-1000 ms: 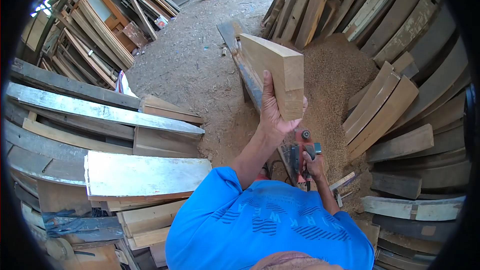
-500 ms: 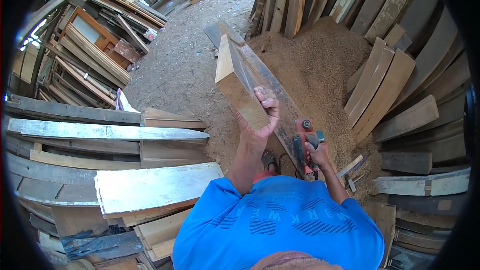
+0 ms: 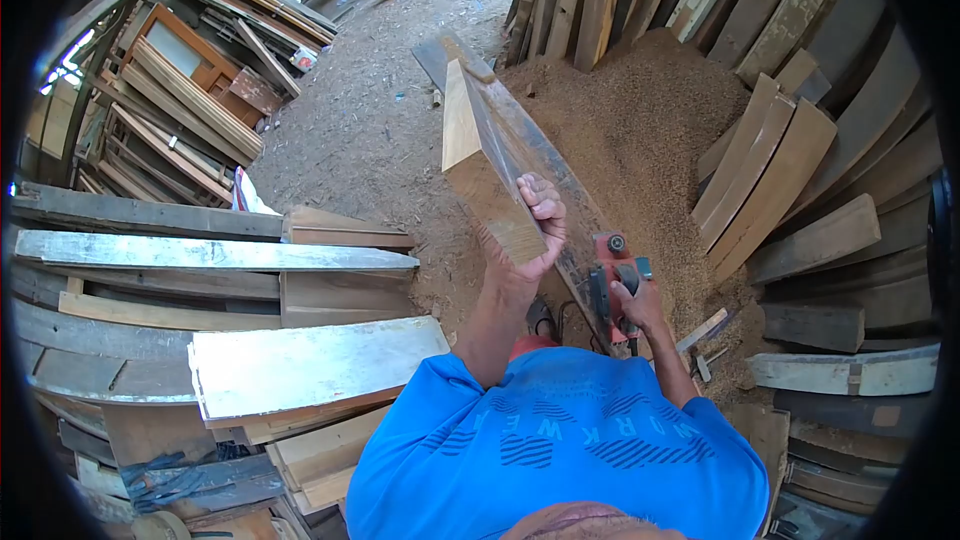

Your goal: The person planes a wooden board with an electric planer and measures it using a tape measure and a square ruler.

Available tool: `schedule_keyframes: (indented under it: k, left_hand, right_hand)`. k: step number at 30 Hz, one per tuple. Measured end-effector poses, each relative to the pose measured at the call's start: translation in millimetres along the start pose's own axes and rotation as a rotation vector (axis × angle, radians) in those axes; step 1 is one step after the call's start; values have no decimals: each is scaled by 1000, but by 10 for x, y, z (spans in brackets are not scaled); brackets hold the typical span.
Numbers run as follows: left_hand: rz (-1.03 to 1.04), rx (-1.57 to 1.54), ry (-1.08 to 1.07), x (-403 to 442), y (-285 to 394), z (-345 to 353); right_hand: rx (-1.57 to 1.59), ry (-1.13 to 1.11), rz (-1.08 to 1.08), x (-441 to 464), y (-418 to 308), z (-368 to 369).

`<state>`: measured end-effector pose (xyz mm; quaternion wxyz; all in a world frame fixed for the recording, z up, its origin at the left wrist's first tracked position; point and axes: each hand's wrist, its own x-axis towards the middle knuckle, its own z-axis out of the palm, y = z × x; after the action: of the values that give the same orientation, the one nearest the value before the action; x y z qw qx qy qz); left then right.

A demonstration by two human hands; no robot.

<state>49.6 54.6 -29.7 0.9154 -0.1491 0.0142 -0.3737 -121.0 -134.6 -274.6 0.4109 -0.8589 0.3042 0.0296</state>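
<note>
Flanking planer and bench: stacked boards

Weathered plank bench, red power planer on its near end.

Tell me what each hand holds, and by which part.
The left hand grips the wooden board by the end nearest the body. The right hand holds the power planer by its top handle.

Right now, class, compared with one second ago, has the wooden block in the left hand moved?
Yes: judged against the bench, the wooden block in the left hand has swung leftward and turned.
</note>
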Motion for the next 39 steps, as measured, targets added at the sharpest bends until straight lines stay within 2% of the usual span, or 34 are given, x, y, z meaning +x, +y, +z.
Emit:
schedule_keyframes:
  k: [1, 2, 4, 6, 7, 8, 9, 10, 11, 12, 14, 15, 17, 18, 22, 23, 25, 26, 29, 32, 35, 38, 39]
  left_hand:
    - [16, -6, 2, 1, -23, 14]
    - [32, -12, 9, -16, -66, 36]
    - [8, -51, 4, -26, -233, 143]
    - [-69, -117, -27, 5, -488, 285]
    - [-127, -59, -79, -8, -637, 395]
    - [-180, 1, -133, -40, -781, 507]
    - [-210, 81, -61, -71, -908, 609]
    - [-239, 162, 13, -102, -1001, 665]
    - [-304, 194, -7, -139, -1076, 646]
    - [-371, 227, -22, -178, -1153, 611]
    - [-296, 794, -250, -201, -1042, 506]
    - [-123, 1325, -472, -167, -750, 322]
    - [318, 2030, -531, -225, -351, 215]
    - [564, 2193, -365, -258, -170, 243]
    - [790, 2776, 208, -205, 847, -217]
    - [839, 2830, 201, -179, 1034, -339]
    - [944, 2933, 187, -116, 1288, -575]
    - [909, 2982, 275, -97, 1342, -701]
    - [631, 2825, 355, -22, 1409, -901]
    - [-116, 2299, 81, -69, 1467, -969]
    - [-53, 1828, 121, -364, 1285, -1481]
    - [-19, 1693, 136, -405, 1072, -1411]
    - [26, 1687, 163, -378, 1007, -1356]
  right_hand:
    - [-221, 128, -102, -12, -71, -25]
    - [-225, 147, -128, -25, -136, -73]
    - [-237, 189, -185, -76, -794, -400]
    - [-192, 464, -541, 159, -1193, -335]
    - [108, 507, -993, 375, -1551, -473]
    - [309, 438, -1462, 590, -1908, -610]
    - [386, 400, -1541, 634, -2021, -639]
    - [456, 389, -1540, 626, -2086, -641]
    - [524, 384, -1436, 621, -2139, -611]
    - [617, 346, -1199, 611, -2141, -554]
    - [848, 244, -714, 692, -2174, -509]
    - [914, 242, -689, 767, -2244, -548]
    - [1038, 279, -656, 870, -2393, -692]
    - [1093, 320, -675, 874, -2455, -804]
    - [1290, 462, -755, 801, -2581, -1225]
    - [1319, 482, -773, 821, -2576, -1322]
    - [1405, 448, -812, 851, -2601, -1506]
    - [1465, 391, -835, 873, -2642, -1593]
    - [1511, 223, -811, 867, -2768, -1752]
    - [1463, 57, -703, 857, -2910, -1758]
    - [1375, -93, -684, 868, -3203, -1713]
    - [1366, -218, -744, 1023, -3433, -1664]
    - [1217, -177, -731, 1090, -3359, -1593]
